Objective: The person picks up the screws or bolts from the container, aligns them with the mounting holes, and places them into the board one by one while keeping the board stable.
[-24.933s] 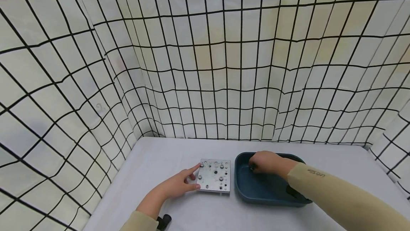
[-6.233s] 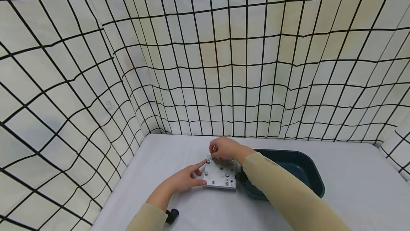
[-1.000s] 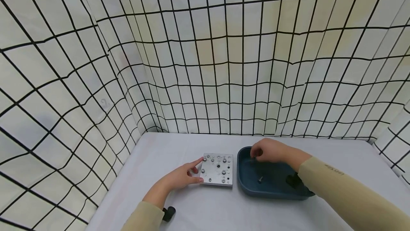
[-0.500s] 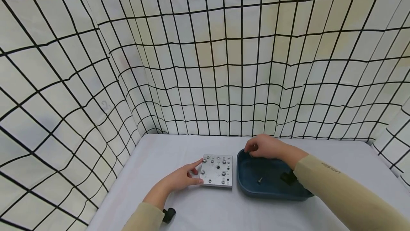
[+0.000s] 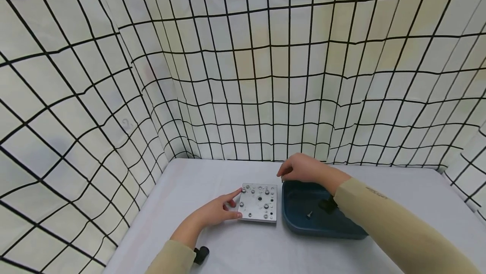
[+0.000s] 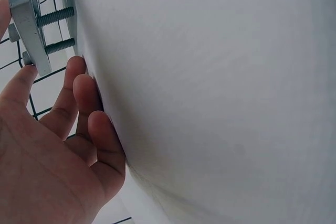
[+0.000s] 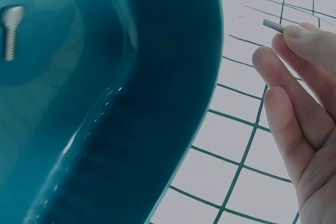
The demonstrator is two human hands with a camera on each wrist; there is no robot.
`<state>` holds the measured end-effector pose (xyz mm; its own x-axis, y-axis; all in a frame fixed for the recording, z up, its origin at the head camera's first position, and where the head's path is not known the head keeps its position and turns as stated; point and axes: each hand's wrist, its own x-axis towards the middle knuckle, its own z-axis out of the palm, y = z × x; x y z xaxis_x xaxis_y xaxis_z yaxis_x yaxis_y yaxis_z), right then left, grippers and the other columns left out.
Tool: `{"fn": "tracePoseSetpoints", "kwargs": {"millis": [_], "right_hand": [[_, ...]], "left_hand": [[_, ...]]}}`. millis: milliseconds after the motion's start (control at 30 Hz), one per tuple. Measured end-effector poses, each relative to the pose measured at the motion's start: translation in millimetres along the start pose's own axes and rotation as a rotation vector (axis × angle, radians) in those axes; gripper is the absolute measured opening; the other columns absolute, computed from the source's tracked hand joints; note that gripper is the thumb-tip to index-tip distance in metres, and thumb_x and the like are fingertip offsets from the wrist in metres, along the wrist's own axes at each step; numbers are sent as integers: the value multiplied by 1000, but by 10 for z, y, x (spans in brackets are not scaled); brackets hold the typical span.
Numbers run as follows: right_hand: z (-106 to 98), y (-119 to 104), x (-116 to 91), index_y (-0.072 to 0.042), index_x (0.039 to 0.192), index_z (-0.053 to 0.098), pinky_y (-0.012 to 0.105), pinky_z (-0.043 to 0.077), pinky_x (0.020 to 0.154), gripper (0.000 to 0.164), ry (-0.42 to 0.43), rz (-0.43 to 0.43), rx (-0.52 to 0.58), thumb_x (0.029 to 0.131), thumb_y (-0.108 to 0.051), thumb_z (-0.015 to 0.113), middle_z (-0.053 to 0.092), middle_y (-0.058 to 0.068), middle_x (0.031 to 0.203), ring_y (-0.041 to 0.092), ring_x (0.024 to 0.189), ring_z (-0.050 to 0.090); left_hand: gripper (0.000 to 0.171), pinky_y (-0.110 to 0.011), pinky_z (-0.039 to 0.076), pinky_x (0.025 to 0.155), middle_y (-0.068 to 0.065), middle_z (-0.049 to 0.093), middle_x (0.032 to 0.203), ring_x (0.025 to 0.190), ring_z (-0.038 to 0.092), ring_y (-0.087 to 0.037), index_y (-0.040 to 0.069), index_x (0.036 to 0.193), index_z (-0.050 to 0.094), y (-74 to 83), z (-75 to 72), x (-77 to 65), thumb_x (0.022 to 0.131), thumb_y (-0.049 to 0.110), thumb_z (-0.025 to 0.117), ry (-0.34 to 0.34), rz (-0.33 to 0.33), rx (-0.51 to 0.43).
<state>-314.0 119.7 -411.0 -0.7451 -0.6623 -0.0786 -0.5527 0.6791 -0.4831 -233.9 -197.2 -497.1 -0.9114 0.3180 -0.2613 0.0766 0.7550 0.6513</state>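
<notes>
A square metal plate [image 5: 253, 206] with several socket-head screws in its holes lies on the table. Threaded screw shanks [image 6: 55, 17] stick out from its underside in the left wrist view. My left hand [image 5: 214, 212] touches the plate's left side, index fingertip at the back corner and thumb at the front corner; its other fingers bend beside the table surface. My right hand [image 5: 301, 167] is over the back left rim of a dark teal tray [image 5: 322, 232]. Between thumb and index finger it pinches a small screw [image 7: 273, 25], thread end showing, head hidden.
One more loose screw [image 5: 309, 214] lies on the tray floor. The tray stands just right of the plate, on a white-covered table [image 5: 243, 248]. White walls with black netting [image 5: 284, 96] rise behind and to the sides.
My right hand has risen from inside the tray and moved left past its rim with a screw. Since the oldest frame, a screw has been added near the plate's back left corner.
</notes>
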Motion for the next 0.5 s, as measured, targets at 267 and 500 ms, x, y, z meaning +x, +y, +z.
{"fn": "tracePoseSetpoints", "kwargs": {"millis": [267,500], "right_hand": [[40,-149,158,-24,103,78,27,52,75,13,-2,37,-20,92,-20,72,71,-15,92,0,82,64],[131,-298,294,-20,101,78,27,51,76,12,-20,3,-71,92,-18,71,70,-13,90,2,84,62]], "left_hand": [[86,-36,46,73,-2,55,119,90,52,-17,34,154,37,-3,6,-4,81,44,80,2,-5,1],[85,-37,45,75,-2,56,118,91,51,-17,33,154,36,5,-6,-5,82,45,79,-2,-4,5]]}}
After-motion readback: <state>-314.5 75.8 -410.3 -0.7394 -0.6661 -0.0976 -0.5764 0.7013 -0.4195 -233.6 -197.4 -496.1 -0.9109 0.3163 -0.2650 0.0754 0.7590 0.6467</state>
